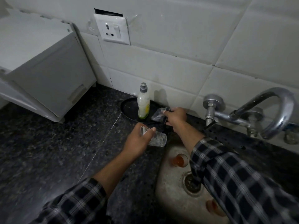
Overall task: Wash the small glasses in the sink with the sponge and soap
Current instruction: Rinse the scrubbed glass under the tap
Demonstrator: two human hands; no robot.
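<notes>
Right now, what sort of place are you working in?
Most likely a home kitchen: a worn sink set in a dark stone counter, a wall tap on white tiles, a soap bottle nearby.

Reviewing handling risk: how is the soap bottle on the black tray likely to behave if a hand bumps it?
The bottle is tall and narrow, so it probably tips easily. It looks only part full, so likely light. Lying down, its round body might roll against the tray rim.
</notes>
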